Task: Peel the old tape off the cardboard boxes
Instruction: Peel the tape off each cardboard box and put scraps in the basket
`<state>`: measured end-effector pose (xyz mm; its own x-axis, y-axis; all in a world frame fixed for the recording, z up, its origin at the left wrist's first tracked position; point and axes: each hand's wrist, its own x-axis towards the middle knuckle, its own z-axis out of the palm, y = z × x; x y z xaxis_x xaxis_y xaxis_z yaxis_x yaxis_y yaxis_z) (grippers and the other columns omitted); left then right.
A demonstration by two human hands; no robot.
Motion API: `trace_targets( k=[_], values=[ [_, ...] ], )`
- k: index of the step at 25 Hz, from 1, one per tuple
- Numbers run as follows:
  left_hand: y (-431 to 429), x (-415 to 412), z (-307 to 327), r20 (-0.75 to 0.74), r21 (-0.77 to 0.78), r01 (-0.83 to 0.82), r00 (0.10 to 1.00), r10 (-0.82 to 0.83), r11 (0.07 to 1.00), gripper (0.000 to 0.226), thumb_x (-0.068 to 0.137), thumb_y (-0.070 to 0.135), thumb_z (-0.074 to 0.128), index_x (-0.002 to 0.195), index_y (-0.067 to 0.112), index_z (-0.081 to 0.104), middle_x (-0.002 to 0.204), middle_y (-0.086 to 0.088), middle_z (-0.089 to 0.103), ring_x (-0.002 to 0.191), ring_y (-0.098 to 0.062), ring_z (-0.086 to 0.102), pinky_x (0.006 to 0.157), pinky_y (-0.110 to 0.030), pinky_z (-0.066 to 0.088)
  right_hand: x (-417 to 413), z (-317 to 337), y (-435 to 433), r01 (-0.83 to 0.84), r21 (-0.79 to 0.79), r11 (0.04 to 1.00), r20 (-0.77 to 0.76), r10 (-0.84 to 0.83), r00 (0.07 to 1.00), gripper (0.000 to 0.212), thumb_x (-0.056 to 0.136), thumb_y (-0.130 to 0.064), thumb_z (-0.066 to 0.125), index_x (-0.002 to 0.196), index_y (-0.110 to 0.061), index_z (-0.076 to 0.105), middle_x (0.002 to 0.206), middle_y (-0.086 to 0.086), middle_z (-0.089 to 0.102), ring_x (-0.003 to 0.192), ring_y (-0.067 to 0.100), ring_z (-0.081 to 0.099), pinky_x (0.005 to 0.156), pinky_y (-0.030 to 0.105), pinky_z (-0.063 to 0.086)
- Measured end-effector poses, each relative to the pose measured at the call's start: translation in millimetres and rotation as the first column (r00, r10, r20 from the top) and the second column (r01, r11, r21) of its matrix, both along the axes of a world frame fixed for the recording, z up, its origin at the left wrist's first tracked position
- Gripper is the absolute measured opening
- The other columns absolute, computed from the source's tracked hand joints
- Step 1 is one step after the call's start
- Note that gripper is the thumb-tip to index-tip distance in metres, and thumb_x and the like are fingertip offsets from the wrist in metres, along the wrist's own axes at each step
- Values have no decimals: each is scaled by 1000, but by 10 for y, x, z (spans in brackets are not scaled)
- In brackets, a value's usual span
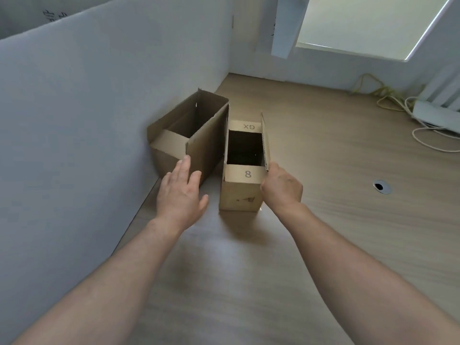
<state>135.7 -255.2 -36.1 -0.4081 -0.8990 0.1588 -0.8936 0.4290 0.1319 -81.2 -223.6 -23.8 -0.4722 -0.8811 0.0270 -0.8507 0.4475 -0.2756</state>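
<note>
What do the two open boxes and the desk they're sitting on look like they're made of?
Larger box: brown corrugated cardboard, matte; plain kraft colour, creased flaps.
Box marked 8: the same; fluted layers show along the edge of its upright right flap.
Desk: probably wood-look laminate, smooth with a slight sheen; grain pattern, soft reflections.

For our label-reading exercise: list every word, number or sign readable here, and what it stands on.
"8": near flap of the small open brown cardboard box.
"GX", upside down: that box's far flap.
Dark writing on the grey panel, upper left: too blurred to read.
</note>
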Motion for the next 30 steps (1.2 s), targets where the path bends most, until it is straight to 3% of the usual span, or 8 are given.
trace_targets(
  k=[6,12,14,17,19,21,24,30],
  values=[
    [342,-202,57,29,83,-50,998,48,995,69,94,48,49,150,18,24,160,-14,3,148,-26,7,117,-39,15,-579,33,788,95,-32,995,93,-92,991,35,83,-6,37,107,-25,54,89,5,59,82,30,47,62,31,30],
    [940,-621,32,84,134,71,993,-82,988,70,96,49,43,152,20,14,161,-7,7,148,-22,5,118,-37,10,-952,79,1555,178,-29,984,290,-162,943,27,79,-7,41,76,-29,57,68,-5,55,78,26,52,57,30,35],
    [1124,-737,47,88,24,106,990,-108,994,74,93,46,49,152,17,15,160,-11,6,148,-26,3,119,-41,6,-1092,91,1790,214,-29,976,372,-189,909,32,75,-4,42,85,-25,63,70,0,58,76,26,51,62,32,39],
    [1273,-869,133,-10,-203,87,996,-91,975,98,78,33,72,152,10,13,158,-19,9,147,-33,0,116,-46,-9,-1320,82,2149,346,-81,935,492,-264,830,26,70,3,41,62,-18,55,56,-1,45,63,26,41,56,30,29],
    [1244,-912,186,21,-165,62,998,-59,984,108,78,34,71,153,13,-4,158,-12,12,147,-29,-1,115,-47,-14,-1380,61,2308,402,-112,909,531,-287,797,23,69,3,43,58,-16,49,56,-1,44,63,26,40,55,30,27],
    [1226,-995,200,99,-117,41,995,-29,992,97,85,41,62,153,17,-3,151,-4,28,144,-24,14,116,-49,-7,-1337,17,2426,404,-118,907,574,-270,773,12,73,-5,52,70,-17,55,68,-1,55,68,26,49,58,33,37],
    [1232,-1083,253,167,-129,34,986,-12,991,68,88,43,57,145,22,26,135,-1,45,128,-24,37,113,-46,13,-1245,-127,2474,442,-96,892,662,-275,698,8,74,-16,63,81,-15,59,78,5,64,74,27,58,66,39,51],
    [1238,-1135,301,175,-118,7,984,14,993,43,87,44,62,120,23,43,114,-4,52,110,-26,46,94,-43,31,-1576,-163,2763,420,-110,901,612,-272,743,24,76,5,51,63,-15,56,55,1,46,57,23,40,55,30,36]
  ],
)
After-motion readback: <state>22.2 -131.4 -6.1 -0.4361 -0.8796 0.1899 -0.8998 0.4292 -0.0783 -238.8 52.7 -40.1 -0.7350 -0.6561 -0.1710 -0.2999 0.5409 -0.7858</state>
